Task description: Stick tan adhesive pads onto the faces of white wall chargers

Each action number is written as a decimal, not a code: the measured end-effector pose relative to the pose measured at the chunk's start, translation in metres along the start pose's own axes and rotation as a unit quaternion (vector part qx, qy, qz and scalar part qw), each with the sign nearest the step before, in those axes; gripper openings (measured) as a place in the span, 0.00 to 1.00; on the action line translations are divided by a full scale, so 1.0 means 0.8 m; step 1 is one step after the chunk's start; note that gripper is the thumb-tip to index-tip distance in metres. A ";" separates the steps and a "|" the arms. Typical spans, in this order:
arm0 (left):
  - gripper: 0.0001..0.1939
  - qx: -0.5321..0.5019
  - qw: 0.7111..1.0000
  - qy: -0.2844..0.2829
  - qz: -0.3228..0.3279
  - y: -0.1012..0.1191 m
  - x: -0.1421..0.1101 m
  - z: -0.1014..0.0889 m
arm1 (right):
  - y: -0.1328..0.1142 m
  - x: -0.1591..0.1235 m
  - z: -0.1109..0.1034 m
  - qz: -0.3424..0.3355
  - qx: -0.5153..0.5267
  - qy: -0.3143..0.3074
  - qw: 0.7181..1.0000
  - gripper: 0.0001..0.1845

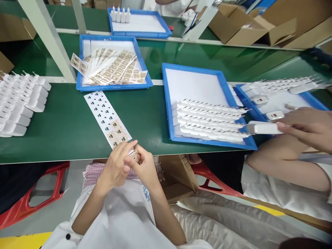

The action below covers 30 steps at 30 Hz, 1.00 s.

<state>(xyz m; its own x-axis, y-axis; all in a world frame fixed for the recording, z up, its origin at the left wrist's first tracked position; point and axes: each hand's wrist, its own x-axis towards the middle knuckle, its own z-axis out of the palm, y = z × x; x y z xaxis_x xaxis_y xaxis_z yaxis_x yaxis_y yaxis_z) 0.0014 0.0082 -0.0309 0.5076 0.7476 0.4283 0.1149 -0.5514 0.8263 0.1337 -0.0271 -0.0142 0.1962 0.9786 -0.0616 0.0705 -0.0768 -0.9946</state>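
My left hand (116, 164) and my right hand (144, 166) meet at the table's front edge, fingers closed around a small white charger block (133, 154). Its end face with dark openings shows between the fingers; the rest is hidden. Just beyond my hands a white sticker sheet (105, 116) lies slantwise on the green table. Several tan stickers remain at its near end, and its far part shows dark cut-out marks. Behind it, a blue tray (79, 83) carries a fanned pile of sticker sheets (114, 67).
To the right, a blue tray (167, 103) contains rows of white blocks (207, 121) with metal pins. A co-worker's hand (308, 126) holds a similar block (266, 128) beside it. More blocks (23, 102) stand stacked at left. A white post (49, 38) rises behind.
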 end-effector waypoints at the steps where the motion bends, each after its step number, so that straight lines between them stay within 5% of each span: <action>1: 0.40 0.000 1.000 -0.003 0.005 0.000 0.000 0.001 | -0.002 0.000 -0.002 0.001 -0.005 0.002 1.000 0.34; 6: 0.34 -0.039 0.999 -0.020 0.010 0.007 -0.004 0.004 | -0.003 -0.005 -0.012 0.027 0.067 -0.049 0.996 0.30; 13: 0.24 -0.199 0.972 0.036 -0.119 0.008 -0.006 0.007 | 0.005 -0.014 -0.018 0.063 0.207 -0.078 0.973 0.28; 17: 0.21 -0.318 0.927 0.058 -0.191 0.008 -0.005 0.010 | 0.012 -0.025 -0.025 -0.062 0.053 -0.013 0.997 0.24; 21: 0.17 -0.378 0.905 0.053 -0.186 0.012 -0.001 0.013 | 0.017 -0.031 -0.029 -0.203 -0.184 0.026 0.961 0.29; 25: 0.17 -0.413 0.890 0.041 -0.188 0.008 0.000 0.018 | 0.021 -0.028 -0.028 -0.245 -0.289 0.026 0.925 0.28; 30: 0.18 -0.416 0.889 0.027 -0.191 -0.003 0.001 0.028 | 0.026 -0.022 -0.033 -0.256 -0.282 0.017 0.924 0.26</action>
<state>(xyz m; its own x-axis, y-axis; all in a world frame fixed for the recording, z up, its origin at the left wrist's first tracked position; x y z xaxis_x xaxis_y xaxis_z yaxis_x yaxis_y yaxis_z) 0.0205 0.0023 -0.0409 0.5223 0.8508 0.0576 -0.4138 0.1938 0.8895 0.1574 -0.0507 -0.0319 0.0261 0.9079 0.4183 0.6592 0.2990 -0.6900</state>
